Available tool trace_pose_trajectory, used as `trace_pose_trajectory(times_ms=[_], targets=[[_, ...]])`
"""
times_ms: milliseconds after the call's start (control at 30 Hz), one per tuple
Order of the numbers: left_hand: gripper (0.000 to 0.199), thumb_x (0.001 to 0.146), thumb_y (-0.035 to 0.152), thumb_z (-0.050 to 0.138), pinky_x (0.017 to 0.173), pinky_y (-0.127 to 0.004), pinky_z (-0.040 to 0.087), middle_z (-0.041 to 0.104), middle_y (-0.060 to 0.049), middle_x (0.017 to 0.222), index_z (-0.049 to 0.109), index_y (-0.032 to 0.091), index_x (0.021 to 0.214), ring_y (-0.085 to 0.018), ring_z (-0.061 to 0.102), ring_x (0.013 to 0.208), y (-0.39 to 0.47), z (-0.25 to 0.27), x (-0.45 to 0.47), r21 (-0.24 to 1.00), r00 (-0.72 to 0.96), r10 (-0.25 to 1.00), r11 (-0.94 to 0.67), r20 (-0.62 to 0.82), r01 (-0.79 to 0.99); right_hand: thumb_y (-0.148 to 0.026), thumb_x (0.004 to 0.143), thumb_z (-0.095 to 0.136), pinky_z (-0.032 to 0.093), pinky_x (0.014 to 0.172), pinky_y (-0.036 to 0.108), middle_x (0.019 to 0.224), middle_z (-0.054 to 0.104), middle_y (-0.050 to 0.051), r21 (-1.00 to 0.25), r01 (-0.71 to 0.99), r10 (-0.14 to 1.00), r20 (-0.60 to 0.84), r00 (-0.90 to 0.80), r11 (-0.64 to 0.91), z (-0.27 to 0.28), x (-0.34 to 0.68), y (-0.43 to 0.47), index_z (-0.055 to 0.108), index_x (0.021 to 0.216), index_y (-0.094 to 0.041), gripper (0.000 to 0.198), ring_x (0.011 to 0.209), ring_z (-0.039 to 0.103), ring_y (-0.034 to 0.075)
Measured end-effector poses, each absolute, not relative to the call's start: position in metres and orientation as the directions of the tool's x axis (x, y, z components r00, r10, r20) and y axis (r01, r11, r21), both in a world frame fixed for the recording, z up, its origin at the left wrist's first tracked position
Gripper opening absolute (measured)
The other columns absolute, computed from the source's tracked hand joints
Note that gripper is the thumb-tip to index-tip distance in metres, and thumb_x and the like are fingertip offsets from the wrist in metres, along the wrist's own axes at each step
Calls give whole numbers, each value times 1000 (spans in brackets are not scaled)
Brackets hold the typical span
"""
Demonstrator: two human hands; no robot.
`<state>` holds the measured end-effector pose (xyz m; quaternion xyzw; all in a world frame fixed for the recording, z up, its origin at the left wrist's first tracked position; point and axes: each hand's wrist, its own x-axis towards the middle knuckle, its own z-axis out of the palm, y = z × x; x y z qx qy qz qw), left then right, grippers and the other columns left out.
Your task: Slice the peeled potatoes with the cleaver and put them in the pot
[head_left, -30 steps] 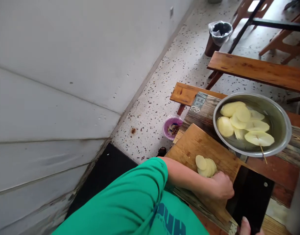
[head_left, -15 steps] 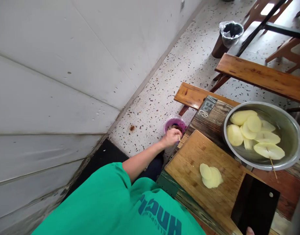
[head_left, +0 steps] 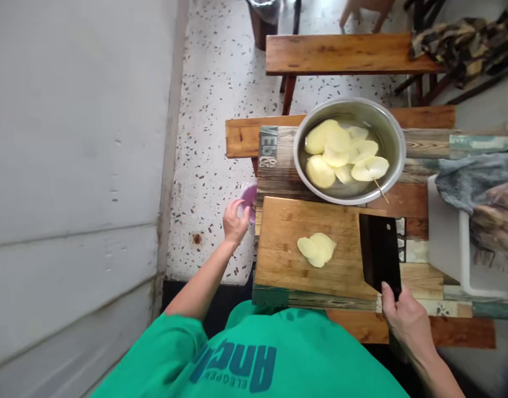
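My right hand grips the handle of a black cleaver, whose broad blade lies over the right end of the wooden cutting board. A small overlapping pile of potato slices rests on the board. Off the table's left edge, my left hand hangs beside a purple bin, its fingers apart and nothing visible in them. Behind the board stands a metal bowl of water with peeled potatoes and cut slices; a thin stick pokes out of one slice.
On the table's right, a white plastic tub holds brownish food under a grey plastic bag. Wooden benches stand beyond the table and along its sides. A white wall runs on the left, and a trash can stands at the back.
My view has swung right, bringing my right hand on the cleaver into sight. My left hand's fingers have spread from a pinch on a small pale piece, which no longer shows.
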<state>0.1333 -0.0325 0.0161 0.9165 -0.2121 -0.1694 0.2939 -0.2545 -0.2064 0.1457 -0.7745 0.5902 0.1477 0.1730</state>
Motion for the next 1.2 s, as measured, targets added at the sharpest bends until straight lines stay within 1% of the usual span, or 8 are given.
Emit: trace_pose_trajectory(times_ms=[100,267,333,433,700,833,967,1200], targets=[[31,87,37,62,112,-43,33,58,-9,129,62,21,114,-22,48,126,-57,76,98,630,379,-924,-262,55,-731,-45,88,42,32,50,27,52,48,1,-126,-954,-852,-429,300,-273,143,-258,-207,53,84,-19,28,46,45,16],[20,92,30,55,110,-44,34,62,-6,123,61,19,76,-22,50,123,-119,133,60,584,159,-986,-98,54,-806,-40,90,43,27,49,25,53,47,0,-168,-932,-849,-386,362,-321,140,-261,-207,52,83,-17,26,45,43,14],[16,88,33,63,108,-42,35,58,-8,129,63,19,94,-23,46,126,-137,137,49,603,-103,-994,55,-45,-796,-39,91,42,25,49,25,52,46,0,-170,-925,-846,-375,380,-340,139,-262,-207,52,84,-17,26,45,42,13],[60,82,29,69,107,-45,33,47,-11,140,44,20,136,-27,41,130,-152,134,31,514,-334,-907,166,-255,-842,-38,93,38,21,50,25,53,46,0,-172,-918,-836,-379,396,-357,138,-264,-206,52,85,-17,27,45,41,13],[49,72,40,77,85,-38,41,54,-9,111,54,16,108,-27,48,102,-157,124,8,311,-191,-864,42,-466,-949,-40,93,35,22,50,25,51,47,1,-224,-928,-845,-392,364,-297,134,-270,-207,55,88,-16,31,45,43,15],[12,89,27,57,81,-32,43,59,-6,100,55,17,96,-20,52,92,-137,122,-3,417,-257,-845,44,-469,-908,-43,94,30,22,48,25,47,43,-1,-260,-920,-852,-365,375,-293,131,-273,-206,55,89,-15,39,42,42,15],[15,84,19,58,82,-32,45,64,-4,96,59,19,98,-20,56,90,-111,116,-16,561,-224,-867,-74,-444,-825,-48,95,26,20,46,25,45,42,-1,-289,-894,-863,-280,422,-343,128,-276,-204,55,85,-15,45,39,40,14],[46,70,36,76,71,-29,53,68,-5,97,58,16,106,-18,64,82,-151,149,27,833,415,-782,-545,-464,-96,-47,96,30,20,44,26,43,46,0,-270,-862,-874,-120,471,-428,108,-287,-200,57,83,-16,43,37,44,15]])
